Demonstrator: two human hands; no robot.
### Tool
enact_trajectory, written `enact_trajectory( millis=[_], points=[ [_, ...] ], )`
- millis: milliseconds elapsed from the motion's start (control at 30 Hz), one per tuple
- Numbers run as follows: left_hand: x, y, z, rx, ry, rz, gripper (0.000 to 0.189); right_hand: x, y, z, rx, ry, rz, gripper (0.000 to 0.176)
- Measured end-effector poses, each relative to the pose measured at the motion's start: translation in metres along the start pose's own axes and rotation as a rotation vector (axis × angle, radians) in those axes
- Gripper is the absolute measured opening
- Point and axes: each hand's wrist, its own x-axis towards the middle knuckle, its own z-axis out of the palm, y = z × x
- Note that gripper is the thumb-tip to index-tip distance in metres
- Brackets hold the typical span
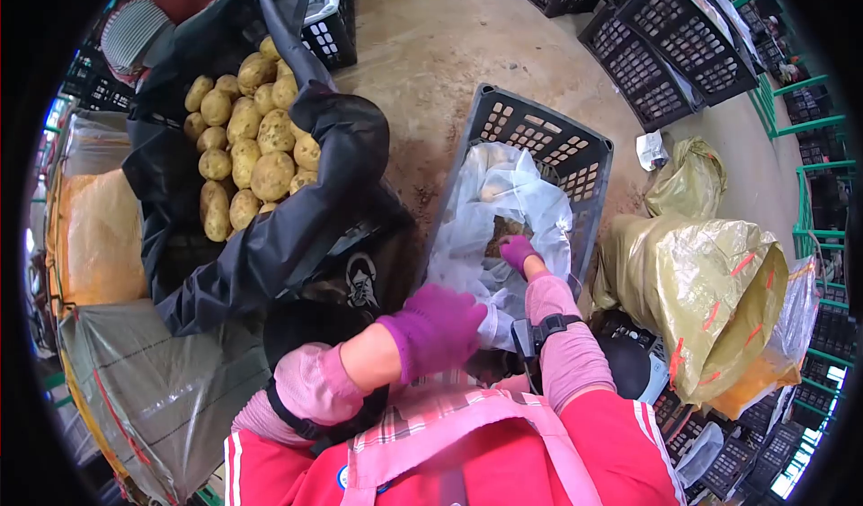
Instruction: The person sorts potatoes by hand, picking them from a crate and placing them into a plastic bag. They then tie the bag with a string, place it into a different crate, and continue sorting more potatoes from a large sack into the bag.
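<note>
My left hand (pixel 440 330), in a purple glove, is held with curled fingers at the near side of a black plastic crate (pixel 589 160). Its fingertips are beside a bunched edge of the clear plastic liner (pixel 544 205); whether they pinch it is hard to see. Inside the crate, my right hand (pixel 519 253), also gloved in purple, reaches down into the liner with its fingers bent. What lies under those fingers is hidden. A brown patch (pixel 505 232) shows just beyond them, and pale potatoes (pixel 493 189) show dimly through the plastic.
To the left, potatoes (pixel 271 176) fill a container lined with black sheeting (pixel 261 245). An open yellowish woven sack (pixel 665 281) lies at right. Black crates (pixel 670 57) stand at the back right, near green metal rails (pixel 800 128). Another person's striped hat (pixel 133 37) shows at upper left.
</note>
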Motion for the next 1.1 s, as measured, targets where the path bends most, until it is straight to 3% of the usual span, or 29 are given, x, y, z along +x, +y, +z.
enact_trajectory(
  millis=[67, 167, 200, 233, 367, 533, 700, 867, 967, 1067, 1100],
  points=[
    [0.003, 0.010, -0.012, 0.003, -0.075, -0.042, 0.037, 0.008, 0.015, 0.029, -0.038, 0.063, 0.139, 0.043],
    [0.003, 0.002, -0.021, 0.054, 0.077, -0.045, 0.047, 0.014, 0.001, 0.029, -0.112, 0.189, 0.285, 0.055],
    [0.005, -0.002, -0.024, 0.071, 0.046, -0.090, 0.049, 0.013, -0.009, 0.024, -0.138, 0.235, 0.317, 0.059],
    [0.008, -0.006, -0.028, 0.093, 0.017, -0.135, 0.052, 0.018, -0.010, 0.026, -0.191, 0.360, 0.261, 0.058],
    [0.018, -0.015, -0.033, 0.141, 0.013, -0.218, 0.055, 0.056, -0.014, 0.015, -0.406, 0.350, 0.111, 0.051],
    [0.037, -0.015, -0.045, 0.004, -0.088, -0.233, 0.058, 0.096, -0.019, 0.002, -0.289, 0.149, 0.000, 0.054],
    [0.035, -0.016, -0.040, -0.013, -0.016, -0.203, 0.060, 0.110, -0.023, -0.003, -0.259, 0.174, -0.040, 0.053],
    [0.017, -0.010, -0.002, 0.095, 0.195, -0.133, 0.057, 0.112, -0.020, -0.035, -0.050, 0.235, -0.136, 0.052],
    [0.017, -0.014, 0.011, -0.003, 0.098, -0.199, 0.048, 0.086, -0.017, -0.058, 0.217, 0.274, -0.092, 0.051],
    [0.021, -0.020, -0.003, 0.094, 0.045, -0.310, 0.038, 0.049, -0.015, -0.063, 0.467, 0.315, -0.070, 0.050],
    [0.021, -0.024, 0.003, 0.162, 0.166, -0.299, 0.037, 0.035, -0.016, -0.065, 0.525, 0.331, -0.067, 0.050]
  ],
)
